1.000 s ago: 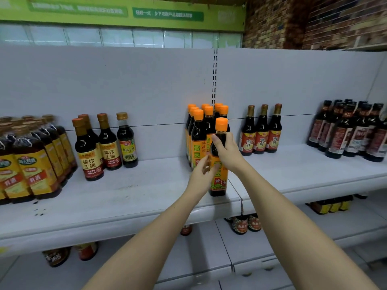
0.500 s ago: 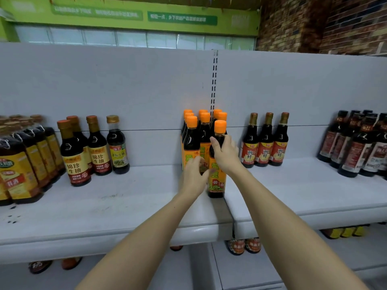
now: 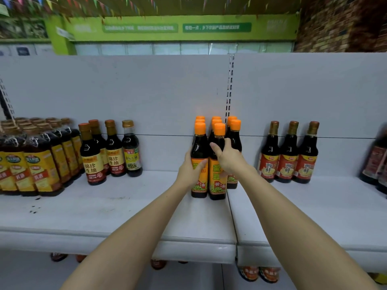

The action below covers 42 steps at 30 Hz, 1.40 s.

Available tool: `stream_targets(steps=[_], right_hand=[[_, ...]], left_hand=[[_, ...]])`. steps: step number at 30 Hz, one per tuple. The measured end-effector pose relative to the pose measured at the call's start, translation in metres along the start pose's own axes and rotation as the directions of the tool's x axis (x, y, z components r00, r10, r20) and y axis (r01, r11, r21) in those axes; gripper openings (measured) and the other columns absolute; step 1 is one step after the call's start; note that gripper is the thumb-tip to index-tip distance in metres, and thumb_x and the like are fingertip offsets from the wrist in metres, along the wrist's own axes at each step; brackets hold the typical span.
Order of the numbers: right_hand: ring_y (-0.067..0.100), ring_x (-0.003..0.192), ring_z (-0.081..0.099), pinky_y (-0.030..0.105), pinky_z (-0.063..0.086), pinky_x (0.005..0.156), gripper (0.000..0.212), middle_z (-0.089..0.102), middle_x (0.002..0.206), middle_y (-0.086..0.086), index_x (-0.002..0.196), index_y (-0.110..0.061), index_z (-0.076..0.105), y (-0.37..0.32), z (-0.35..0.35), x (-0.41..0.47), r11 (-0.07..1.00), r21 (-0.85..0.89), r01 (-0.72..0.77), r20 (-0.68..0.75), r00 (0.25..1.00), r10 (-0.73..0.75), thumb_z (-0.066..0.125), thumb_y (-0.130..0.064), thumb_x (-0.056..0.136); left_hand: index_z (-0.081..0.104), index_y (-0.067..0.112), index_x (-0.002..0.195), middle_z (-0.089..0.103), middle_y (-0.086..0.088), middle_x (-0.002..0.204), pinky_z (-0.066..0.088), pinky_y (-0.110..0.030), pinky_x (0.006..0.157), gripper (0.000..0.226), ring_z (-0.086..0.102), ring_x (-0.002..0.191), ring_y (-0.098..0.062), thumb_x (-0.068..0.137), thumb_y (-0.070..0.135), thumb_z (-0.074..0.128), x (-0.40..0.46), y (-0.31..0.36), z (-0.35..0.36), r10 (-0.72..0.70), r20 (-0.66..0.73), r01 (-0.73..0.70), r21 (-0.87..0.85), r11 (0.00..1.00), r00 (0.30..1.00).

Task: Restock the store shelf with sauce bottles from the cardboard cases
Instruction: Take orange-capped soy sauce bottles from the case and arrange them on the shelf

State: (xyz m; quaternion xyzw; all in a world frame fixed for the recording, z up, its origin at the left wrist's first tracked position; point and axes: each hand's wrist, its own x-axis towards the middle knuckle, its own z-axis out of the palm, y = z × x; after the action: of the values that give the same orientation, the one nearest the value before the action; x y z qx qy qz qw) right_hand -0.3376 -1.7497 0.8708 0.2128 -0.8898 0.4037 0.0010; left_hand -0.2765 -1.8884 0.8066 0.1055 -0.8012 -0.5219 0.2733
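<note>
Both hands reach to a cluster of orange-capped sauce bottles (image 3: pixel 217 130) standing upright on the white shelf (image 3: pixel 117 214), right at the seam between two shelf boards. The left hand (image 3: pixel 189 170) wraps the left side of the front-left bottle (image 3: pixel 199 155), its grip clamped round the orange label, thumb lying across the front. The right hand (image 3: pixel 229 160) curls over the front-middle bottle (image 3: pixel 217 185) at shoulder height, thumb raised against the dark glass, its grip clamped on that bottle. Both front bottles stand with their bases on the shelf, touching each other, with more of the same kind in rows directly behind them, towards the far back panel (image 3: pixel 146 91).

Left of the cluster, well apart, stand brown-capped bottles (image 3: pixel 94 160) with yellow and red labels, and further left a shrink-wrapped pack of bottles (image 3: pixel 35 164). To the right stand three gold-capped bottles (image 3: pixel 289 155) with red labels in a row. A green sign (image 3: pixel 180 28) hangs above the shelving
</note>
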Motion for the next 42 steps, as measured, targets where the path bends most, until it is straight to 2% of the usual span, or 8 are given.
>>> stream_targets(steps=[3,9,21,27,31,34,38,42], right_hand=[[0.027,0.081,0.060,0.031,0.053,0.044,0.069,0.050,0.146,0.018,0.160,-0.026,0.010,0.002,-0.005,0.007,0.998,0.060,-0.033,0.098,0.995,0.027,0.043,-0.052,0.105],[0.036,0.106,0.067,0.050,0.060,0.088,0.076,0.054,0.143,0.017,0.159,-0.024,0.009,0.009,-0.010,0.016,1.000,0.008,-0.020,0.169,0.985,0.019,0.056,-0.042,0.103],[0.029,0.075,0.067,0.038,0.058,0.051,0.070,0.063,0.127,0.018,0.153,-0.018,0.018,0.008,0.004,0.010,0.999,-0.044,0.013,0.045,0.999,-0.011,0.058,-0.043,0.101],[0.035,0.082,0.069,0.042,0.063,0.054,0.070,0.054,0.135,0.020,0.153,-0.029,0.017,0.013,0.008,0.015,1.000,0.008,-0.003,0.048,0.999,0.003,0.058,-0.048,0.100],[0.035,0.087,0.068,0.033,0.055,0.042,0.072,0.052,0.133,0.018,0.155,-0.032,0.015,0.015,0.010,0.013,0.998,0.056,-0.012,0.024,1.000,0.010,0.057,-0.051,0.099],[0.032,0.088,0.070,0.037,0.061,0.060,0.073,0.056,0.132,0.014,0.151,-0.024,0.020,0.018,0.014,0.001,0.991,0.128,-0.026,-0.043,0.999,0.032,0.060,-0.052,0.097],[0.036,0.122,0.055,0.054,0.055,0.094,0.066,0.049,0.137,0.015,0.140,-0.016,0.030,0.027,0.030,-0.022,0.971,0.239,-0.021,-0.163,0.985,0.061,0.068,-0.043,0.094],[0.038,0.115,0.062,0.055,0.054,0.095,0.050,0.059,0.121,0.012,0.124,-0.009,0.040,0.031,0.047,-0.045,0.978,0.166,-0.126,-0.045,0.990,0.135,0.066,-0.041,0.095]], left_hand=[[0.030,0.025,0.151,0.061,-0.002,0.132,0.055,-0.037,0.089,0.062,0.062,0.114,-0.021,0.099,0.043,0.058,0.000,0.000,0.002,-0.001,-0.001,0.001,0.019,1.000,1.000],[0.037,0.024,0.145,0.064,-0.003,0.125,0.059,-0.045,0.091,0.058,0.066,0.109,-0.022,0.097,0.044,0.062,0.004,-0.005,0.003,-0.018,-0.031,0.018,0.011,1.000,0.999],[0.031,0.021,0.150,0.061,-0.005,0.131,0.057,-0.039,0.090,0.059,0.063,0.114,-0.023,0.101,0.037,0.058,0.001,0.000,0.005,-0.057,-0.022,0.057,0.001,0.998,0.998],[0.023,0.024,0.153,0.056,0.001,0.130,0.055,-0.039,0.091,0.060,0.060,0.116,-0.023,0.103,0.036,0.054,0.001,0.003,0.007,-0.063,0.000,0.063,-0.004,0.998,0.998],[0.021,0.026,0.153,0.056,0.000,0.132,0.055,-0.041,0.093,0.061,0.060,0.115,-0.022,0.103,0.037,0.054,-0.001,0.009,0.005,-0.073,0.019,0.072,0.020,0.997,0.997],[0.028,0.026,0.150,0.058,-0.003,0.136,0.055,-0.046,0.095,0.063,0.062,0.119,-0.026,0.098,0.044,0.059,-0.004,0.012,0.001,-0.086,0.016,0.085,0.054,0.995,0.996],[0.029,0.017,0.153,0.054,-0.010,0.144,0.050,-0.039,0.096,0.068,0.057,0.127,-0.029,0.099,0.042,0.060,-0.019,0.017,-0.010,-0.137,0.042,0.132,0.093,0.987,0.990],[0.032,0.012,0.154,0.046,-0.015,0.151,0.043,-0.037,0.102,0.068,0.049,0.134,-0.030,0.100,0.043,0.059,-0.038,0.011,-0.029,-0.201,0.039,0.196,0.112,0.974,0.979]])
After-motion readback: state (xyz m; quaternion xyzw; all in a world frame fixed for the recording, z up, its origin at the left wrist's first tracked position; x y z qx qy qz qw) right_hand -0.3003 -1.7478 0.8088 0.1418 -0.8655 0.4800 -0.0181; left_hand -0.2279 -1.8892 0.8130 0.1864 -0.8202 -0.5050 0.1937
